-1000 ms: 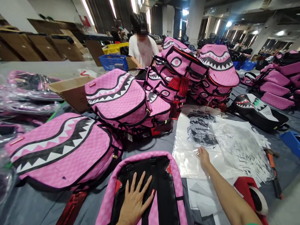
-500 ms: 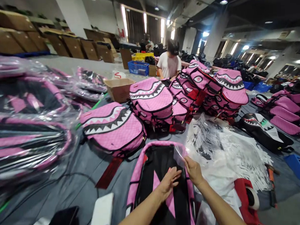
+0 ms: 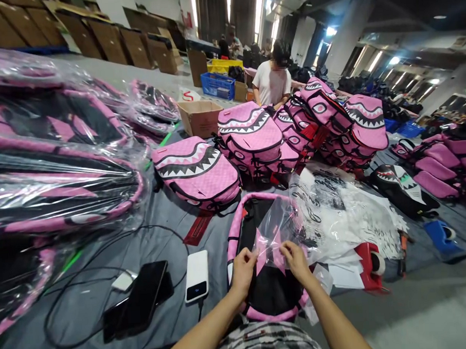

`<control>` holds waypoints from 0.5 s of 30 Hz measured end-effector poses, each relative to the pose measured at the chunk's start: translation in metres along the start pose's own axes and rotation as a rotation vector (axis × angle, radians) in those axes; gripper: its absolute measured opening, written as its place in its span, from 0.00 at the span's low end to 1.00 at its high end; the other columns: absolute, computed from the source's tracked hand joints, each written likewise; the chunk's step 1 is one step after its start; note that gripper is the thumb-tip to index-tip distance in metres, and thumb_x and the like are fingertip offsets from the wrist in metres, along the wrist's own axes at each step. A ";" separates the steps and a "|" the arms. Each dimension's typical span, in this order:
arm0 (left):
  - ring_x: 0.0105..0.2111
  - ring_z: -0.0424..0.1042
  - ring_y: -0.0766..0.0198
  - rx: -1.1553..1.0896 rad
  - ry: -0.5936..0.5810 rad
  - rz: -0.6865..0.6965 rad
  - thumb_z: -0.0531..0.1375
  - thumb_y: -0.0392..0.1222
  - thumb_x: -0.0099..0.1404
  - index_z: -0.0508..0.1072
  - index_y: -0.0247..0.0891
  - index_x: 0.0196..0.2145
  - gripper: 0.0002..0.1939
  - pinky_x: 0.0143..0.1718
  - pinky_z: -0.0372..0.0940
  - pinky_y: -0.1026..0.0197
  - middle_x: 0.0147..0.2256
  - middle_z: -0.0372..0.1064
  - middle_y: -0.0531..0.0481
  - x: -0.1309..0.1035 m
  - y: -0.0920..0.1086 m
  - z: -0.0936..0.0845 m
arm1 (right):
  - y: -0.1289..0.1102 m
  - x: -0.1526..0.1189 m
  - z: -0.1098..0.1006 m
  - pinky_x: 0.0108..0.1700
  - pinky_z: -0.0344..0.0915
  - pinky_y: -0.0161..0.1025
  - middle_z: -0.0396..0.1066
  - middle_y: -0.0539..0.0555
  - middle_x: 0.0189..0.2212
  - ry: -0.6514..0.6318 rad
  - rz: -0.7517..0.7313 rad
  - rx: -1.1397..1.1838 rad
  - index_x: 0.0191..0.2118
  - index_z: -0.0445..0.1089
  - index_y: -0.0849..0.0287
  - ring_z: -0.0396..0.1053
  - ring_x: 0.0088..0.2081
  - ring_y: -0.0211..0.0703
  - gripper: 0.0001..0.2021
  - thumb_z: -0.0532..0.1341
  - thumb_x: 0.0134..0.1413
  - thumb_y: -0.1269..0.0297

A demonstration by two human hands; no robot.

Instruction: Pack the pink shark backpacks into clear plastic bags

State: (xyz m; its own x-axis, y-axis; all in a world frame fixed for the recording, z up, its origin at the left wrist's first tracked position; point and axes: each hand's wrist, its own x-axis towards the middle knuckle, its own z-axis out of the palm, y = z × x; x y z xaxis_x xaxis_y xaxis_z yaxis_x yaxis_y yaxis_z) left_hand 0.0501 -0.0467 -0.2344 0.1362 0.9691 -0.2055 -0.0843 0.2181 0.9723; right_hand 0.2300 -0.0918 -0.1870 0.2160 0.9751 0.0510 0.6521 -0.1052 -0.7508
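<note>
A pink and black backpack [image 3: 272, 291] lies on the table right in front of me, its black side with pink straps facing up. Over its upper part I hold a clear plastic bag [image 3: 278, 216] by its near edge. My left hand [image 3: 243, 271] pinches one corner of that edge, and my right hand [image 3: 295, 259] pinches the other. Through the film the pink straps show. To the right, beside the backpack, is a pile of printed clear bags and white sheets [image 3: 346, 216].
Bagged backpacks [image 3: 63, 187] are stacked on the left. Pink shark-mouth backpacks [image 3: 198, 171] stand farther back, with a co-worker [image 3: 272, 82] behind them. A white power bank [image 3: 197, 276], phones [image 3: 141, 297] and cables lie front left. A red tape dispenser [image 3: 370, 266] sits on the right.
My left hand has come up from the backpack's straps to the plastic bag's edge. The bag now spreads between both hands over the backpack. The view has shifted left and down.
</note>
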 end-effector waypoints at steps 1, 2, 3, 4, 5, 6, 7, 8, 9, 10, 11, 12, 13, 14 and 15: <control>0.21 0.55 0.67 0.057 -0.024 0.040 0.67 0.62 0.52 0.59 0.41 0.17 0.27 0.27 0.54 0.63 0.17 0.53 0.60 -0.001 0.001 -0.006 | -0.001 0.000 0.004 0.35 0.64 0.37 0.70 0.50 0.25 0.052 0.023 0.006 0.29 0.61 0.54 0.71 0.29 0.43 0.18 0.48 0.68 0.52; 0.22 0.56 0.66 0.100 -0.056 0.078 0.68 0.60 0.52 0.60 0.41 0.16 0.26 0.28 0.56 0.62 0.18 0.54 0.59 -0.002 0.002 -0.010 | -0.003 0.000 0.008 0.34 0.64 0.37 0.70 0.49 0.24 0.097 0.039 -0.002 0.30 0.60 0.53 0.71 0.28 0.43 0.17 0.46 0.68 0.54; 0.25 0.60 0.63 0.146 -0.087 0.131 0.69 0.57 0.51 0.64 0.41 0.18 0.23 0.31 0.58 0.61 0.20 0.58 0.56 -0.003 0.002 -0.014 | -0.007 -0.001 0.014 0.33 0.64 0.37 0.69 0.49 0.23 0.134 0.048 -0.020 0.31 0.60 0.53 0.71 0.27 0.43 0.16 0.44 0.69 0.56; 0.29 0.64 0.60 0.210 -0.106 0.205 0.68 0.56 0.53 0.69 0.40 0.22 0.18 0.35 0.61 0.59 0.24 0.64 0.53 -0.001 0.002 -0.016 | -0.012 -0.003 0.020 0.31 0.63 0.37 0.68 0.48 0.22 0.170 0.053 -0.040 0.32 0.60 0.53 0.70 0.25 0.43 0.15 0.43 0.69 0.57; 0.34 0.67 0.57 0.301 -0.115 0.297 0.66 0.54 0.56 0.74 0.39 0.29 0.15 0.39 0.62 0.56 0.30 0.68 0.50 0.001 0.002 -0.017 | -0.018 -0.005 0.027 0.30 0.61 0.37 0.67 0.48 0.22 0.199 0.056 -0.059 0.32 0.61 0.53 0.69 0.24 0.43 0.15 0.44 0.68 0.58; 0.38 0.69 0.55 0.417 -0.117 0.406 0.63 0.53 0.61 0.76 0.39 0.38 0.15 0.41 0.63 0.54 0.35 0.70 0.47 0.005 0.001 -0.017 | -0.023 -0.009 0.034 0.30 0.61 0.37 0.68 0.48 0.23 0.216 0.046 -0.079 0.33 0.62 0.53 0.69 0.24 0.43 0.14 0.45 0.68 0.58; 0.39 0.70 0.54 0.539 -0.115 0.521 0.58 0.51 0.66 0.75 0.38 0.45 0.17 0.42 0.64 0.53 0.38 0.71 0.45 0.010 0.000 -0.017 | -0.028 -0.014 0.040 0.31 0.61 0.37 0.69 0.49 0.24 0.223 0.017 -0.109 0.34 0.64 0.53 0.69 0.26 0.43 0.12 0.48 0.67 0.57; 0.38 0.71 0.54 0.645 -0.115 0.627 0.53 0.49 0.70 0.74 0.38 0.49 0.17 0.41 0.66 0.53 0.38 0.72 0.45 0.017 0.000 -0.016 | -0.031 -0.018 0.045 0.32 0.61 0.36 0.70 0.49 0.26 0.218 -0.029 -0.152 0.36 0.65 0.53 0.70 0.27 0.43 0.10 0.51 0.65 0.57; 0.35 0.71 0.55 0.715 -0.123 0.707 0.49 0.46 0.72 0.74 0.38 0.49 0.18 0.39 0.66 0.54 0.36 0.72 0.45 0.024 0.000 -0.017 | -0.032 -0.023 0.049 0.33 0.62 0.36 0.72 0.50 0.28 0.206 -0.083 -0.210 0.38 0.66 0.53 0.71 0.29 0.44 0.08 0.55 0.63 0.57; 0.33 0.71 0.56 0.738 -0.137 0.760 0.47 0.45 0.73 0.75 0.38 0.47 0.19 0.37 0.67 0.54 0.33 0.72 0.46 0.030 0.001 -0.019 | -0.031 -0.029 0.049 0.33 0.62 0.37 0.72 0.50 0.30 0.196 -0.131 -0.280 0.39 0.67 0.54 0.71 0.30 0.44 0.06 0.57 0.61 0.59; 0.32 0.72 0.57 0.730 -0.146 0.810 0.46 0.44 0.74 0.76 0.38 0.45 0.19 0.37 0.68 0.55 0.32 0.72 0.46 0.036 0.003 -0.022 | -0.028 -0.034 0.046 0.34 0.62 0.37 0.73 0.51 0.31 0.201 -0.157 -0.355 0.40 0.68 0.54 0.71 0.31 0.45 0.05 0.58 0.60 0.62; 0.32 0.73 0.57 0.708 -0.143 0.863 0.47 0.43 0.74 0.76 0.38 0.45 0.18 0.38 0.68 0.55 0.32 0.73 0.46 0.040 0.006 -0.027 | -0.022 -0.040 0.039 0.35 0.62 0.37 0.73 0.51 0.31 0.233 -0.147 -0.425 0.40 0.68 0.54 0.70 0.32 0.45 0.05 0.57 0.59 0.66; 0.34 0.73 0.57 0.686 -0.132 0.923 0.48 0.43 0.74 0.76 0.38 0.46 0.17 0.40 0.69 0.55 0.34 0.74 0.45 0.043 0.010 -0.033 | -0.015 -0.047 0.029 0.35 0.62 0.37 0.72 0.52 0.31 0.296 -0.093 -0.481 0.38 0.69 0.55 0.70 0.33 0.45 0.06 0.55 0.58 0.69; 0.36 0.74 0.57 0.673 -0.119 0.991 0.50 0.41 0.74 0.75 0.38 0.49 0.16 0.43 0.69 0.54 0.35 0.75 0.45 0.043 0.014 -0.039 | -0.007 -0.054 0.016 0.36 0.62 0.38 0.72 0.53 0.32 0.379 -0.011 -0.529 0.37 0.70 0.55 0.70 0.33 0.45 0.09 0.53 0.58 0.71; 0.37 0.75 0.57 0.665 -0.112 1.057 0.52 0.40 0.73 0.74 0.39 0.51 0.15 0.45 0.69 0.54 0.36 0.76 0.44 0.042 0.016 -0.046 | 0.002 -0.062 0.001 0.37 0.62 0.38 0.72 0.54 0.33 0.471 0.082 -0.572 0.38 0.70 0.55 0.69 0.34 0.46 0.11 0.52 0.58 0.73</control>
State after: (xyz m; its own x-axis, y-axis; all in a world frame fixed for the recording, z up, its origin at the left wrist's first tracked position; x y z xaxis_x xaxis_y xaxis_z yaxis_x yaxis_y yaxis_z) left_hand 0.0092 0.0032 -0.2324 0.3915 0.6121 0.6871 0.3060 -0.7908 0.5301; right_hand 0.2173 -0.1526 -0.1920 0.4853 0.7861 0.3828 0.8689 -0.3849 -0.3112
